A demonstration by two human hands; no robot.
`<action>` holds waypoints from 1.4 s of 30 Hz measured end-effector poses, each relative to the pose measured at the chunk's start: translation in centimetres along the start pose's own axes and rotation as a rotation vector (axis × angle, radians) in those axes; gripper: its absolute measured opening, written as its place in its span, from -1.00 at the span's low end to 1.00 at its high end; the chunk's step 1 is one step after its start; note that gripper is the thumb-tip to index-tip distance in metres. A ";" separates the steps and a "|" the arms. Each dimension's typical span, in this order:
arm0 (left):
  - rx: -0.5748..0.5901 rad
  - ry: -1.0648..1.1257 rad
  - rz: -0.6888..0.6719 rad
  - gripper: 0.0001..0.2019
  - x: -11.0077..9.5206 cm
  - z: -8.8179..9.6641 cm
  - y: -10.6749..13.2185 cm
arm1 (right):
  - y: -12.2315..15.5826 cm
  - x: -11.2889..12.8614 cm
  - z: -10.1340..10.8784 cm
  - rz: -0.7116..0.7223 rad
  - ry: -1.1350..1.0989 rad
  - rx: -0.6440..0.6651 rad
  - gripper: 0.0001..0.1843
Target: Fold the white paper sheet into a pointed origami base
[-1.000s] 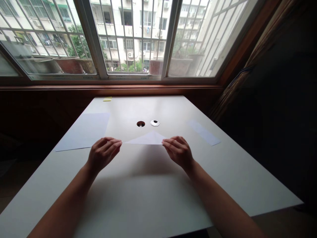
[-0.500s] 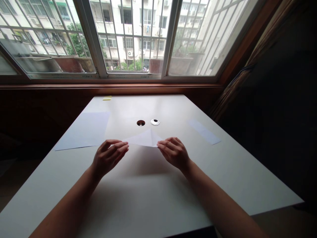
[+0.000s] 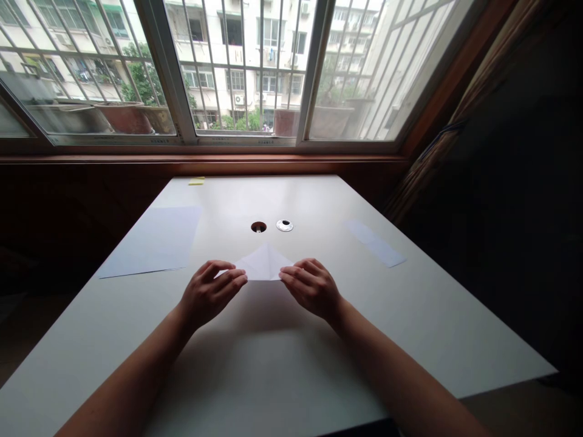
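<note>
A folded sheet of white paper [image 3: 263,263] is held up above the table, its peak pointing away from me and a crease running down its middle. My left hand [image 3: 213,292] pinches the paper near its left corner. On the other side, my right hand [image 3: 313,287] grips it close to the right corner, fingers closed. Both thumbs are mostly hidden. The paper's shadow falls on the white tabletop [image 3: 273,376] below.
At the left lies a flat sheet of paper [image 3: 150,241], and a narrow paper strip [image 3: 377,244] rests at the right. Beyond the hands are a round hole [image 3: 259,227] and its metal cover [image 3: 285,226]. A yellow slip [image 3: 197,181] sits near the far edge, below the window.
Both hands have come slightly closer to me and nearer each other. The paper between them has shifted left a little and now faces me more squarely.
</note>
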State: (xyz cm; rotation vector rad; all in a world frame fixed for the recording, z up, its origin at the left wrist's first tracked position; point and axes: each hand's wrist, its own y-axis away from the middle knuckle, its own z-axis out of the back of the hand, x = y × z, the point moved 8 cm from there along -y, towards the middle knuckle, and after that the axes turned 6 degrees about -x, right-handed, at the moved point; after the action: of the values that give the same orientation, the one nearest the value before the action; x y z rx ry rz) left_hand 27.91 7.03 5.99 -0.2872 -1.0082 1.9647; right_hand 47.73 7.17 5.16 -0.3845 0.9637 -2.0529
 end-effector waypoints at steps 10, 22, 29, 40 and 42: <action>-0.046 -0.036 0.039 -0.67 1.6 1.0 0.4 | 0.7 -1.3 0.7 -0.044 0.014 -0.040 -0.72; -0.060 -0.051 0.104 -0.64 4.1 1.8 1.3 | 1.3 -2.8 1.7 -0.097 0.047 -0.058 -0.77; -0.055 -0.042 0.108 -0.66 4.4 1.8 1.4 | 1.3 -3.1 1.9 -0.100 0.059 -0.059 -0.79; -0.055 -0.028 0.111 -0.71 4.4 1.6 1.2 | 1.6 -3.4 1.6 -0.118 0.063 -0.046 -0.78; -0.055 -0.023 0.115 -0.72 4.4 1.5 1.2 | 1.6 -3.4 1.6 -0.121 0.065 -0.051 -0.78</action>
State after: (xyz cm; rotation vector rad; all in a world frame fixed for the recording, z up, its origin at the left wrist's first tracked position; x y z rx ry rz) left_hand 23.76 9.36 6.85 -0.3615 -1.0827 2.0496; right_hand 51.58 8.44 5.20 -0.4143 1.0559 -2.1650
